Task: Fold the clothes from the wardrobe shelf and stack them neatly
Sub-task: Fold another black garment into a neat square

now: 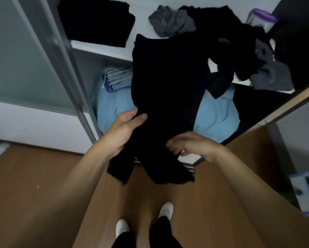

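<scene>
Head view: black garment (168, 90), hanging from the wardrobe shelf (100, 49) edge down over a light blue bundle (220, 111). Left hand (125, 130) grips its left edge, thumb on top. Right hand (187, 145) is blurred by its lower part, fingers curled; hold cannot be told. Folded black stack (96, 20) on shelf, left; grey garment (171, 21) further right.

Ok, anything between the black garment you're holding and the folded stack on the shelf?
Nothing visible. Bare shelf lies between the garment and the stack; the grey clothes sit on the other side.
</scene>
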Demonstrator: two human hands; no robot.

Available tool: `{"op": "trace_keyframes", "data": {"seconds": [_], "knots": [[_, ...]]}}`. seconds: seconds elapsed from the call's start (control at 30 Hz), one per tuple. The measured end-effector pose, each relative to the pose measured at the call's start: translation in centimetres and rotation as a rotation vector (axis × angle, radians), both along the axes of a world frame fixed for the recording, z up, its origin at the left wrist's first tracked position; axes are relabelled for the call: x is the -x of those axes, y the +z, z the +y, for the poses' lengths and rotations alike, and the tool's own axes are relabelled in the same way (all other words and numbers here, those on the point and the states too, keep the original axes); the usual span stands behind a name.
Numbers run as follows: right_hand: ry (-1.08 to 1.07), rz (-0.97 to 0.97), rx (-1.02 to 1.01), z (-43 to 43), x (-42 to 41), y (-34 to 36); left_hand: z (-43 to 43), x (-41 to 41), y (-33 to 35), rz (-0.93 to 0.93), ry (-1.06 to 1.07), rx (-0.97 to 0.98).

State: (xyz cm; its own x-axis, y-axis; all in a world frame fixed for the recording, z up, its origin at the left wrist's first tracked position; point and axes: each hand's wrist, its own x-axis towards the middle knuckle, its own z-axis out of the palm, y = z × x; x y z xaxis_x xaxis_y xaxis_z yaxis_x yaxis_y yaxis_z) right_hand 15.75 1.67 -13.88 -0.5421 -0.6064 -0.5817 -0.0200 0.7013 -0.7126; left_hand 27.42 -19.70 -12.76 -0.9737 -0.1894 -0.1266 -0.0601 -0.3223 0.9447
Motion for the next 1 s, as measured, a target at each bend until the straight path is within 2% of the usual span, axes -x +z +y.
{"op": "trace_keyframes", "data": {"seconds": [0.1,0.17,0.23,0.3,0.33,0.4,0.47,0.53,0.6,0.7,0.8,0.93,1.0], "knots": [[-0.443,-0.484,0.399,-2.0,-1.1,0.0,0.5,-1.5,2.0,0.031,-0.091,0.195],[-0.520,-0.616,0.543,-4.3,-1.9,0.9,1.2,-2.7,2.9,0.029,-0.246,0.455],[-0.560,-0.516,0.493,-6.5,-2.8,1.3,2.1,-4.0,3.0,0.016,-0.442,0.663],[-0.633,-0.345,0.400,-7.6,-3.4,1.2,1.9,-5.5,3.0,0.029,-0.547,0.675],[-0.647,-0.300,0.406,-7.5,-3.4,1.2,1.3,-6.1,2.8,0.047,-0.495,0.652],[-0.662,-0.303,0.480,-6.3,-3.3,1.4,-0.6,-6.8,1.5,0.036,-0.189,0.621],[-0.627,-0.350,0.525,-4.7,-3.8,1.5,-2.3,-6.8,-1.0,-0.064,-0.011,0.722],[-0.610,-0.373,0.536,-3.5,-4.6,1.3,-1.5,-6.5,-3.1,-0.160,-0.149,0.810],[-0.617,-0.384,0.523,-2.9,-5.5,1.1,0.8,-5.6,-5.5,-0.107,-0.274,0.799],[-0.658,-0.361,0.522,-1.4,-5.4,1.2,2.6,-4.6,-7.9,-0.127,-0.135,0.899],[-0.682,-0.246,0.400,1.1,-3.9,0.7,1.6,-4.7,-8.3,-0.193,-0.057,0.947],[-0.689,-0.150,0.252,3.1,-2.4,-1.1,0.9,-4.3,-6.6,-0.261,-0.030,1.224],[-0.646,-0.049,0.182,3.2,-2.3,-2.2,1.5,-3.4,-5.4,-0.280,-0.018,1.087]]}}
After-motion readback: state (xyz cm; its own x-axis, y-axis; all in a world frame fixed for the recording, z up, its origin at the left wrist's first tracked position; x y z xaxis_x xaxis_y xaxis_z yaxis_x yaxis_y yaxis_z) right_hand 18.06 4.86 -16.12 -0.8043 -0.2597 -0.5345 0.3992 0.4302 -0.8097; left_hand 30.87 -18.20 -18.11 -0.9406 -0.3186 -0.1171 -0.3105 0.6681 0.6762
